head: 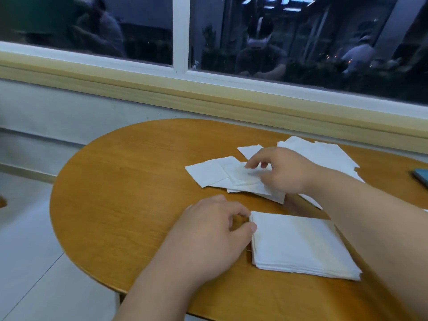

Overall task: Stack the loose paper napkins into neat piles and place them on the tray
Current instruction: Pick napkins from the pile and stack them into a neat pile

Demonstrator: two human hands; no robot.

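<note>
A neat pile of white paper napkins (298,244) lies on the wooden table (129,181) near its front. My left hand (208,235) rests beside the pile's left edge, with thumb and fingertips touching that edge. Farther back, several loose napkins (208,173) lie scattered and overlapping. My right hand (278,170) is over them and pinches one loose napkin (243,176) between thumb and fingers. More napkins (324,154) lie spread behind my right wrist. No tray is in view.
The table's rounded left edge drops to a pale tiled floor (27,228). A wall with a wooden sill (162,93) and a dark window runs behind the table. A dark flat object, perhaps a phone (421,176), lies at the right edge.
</note>
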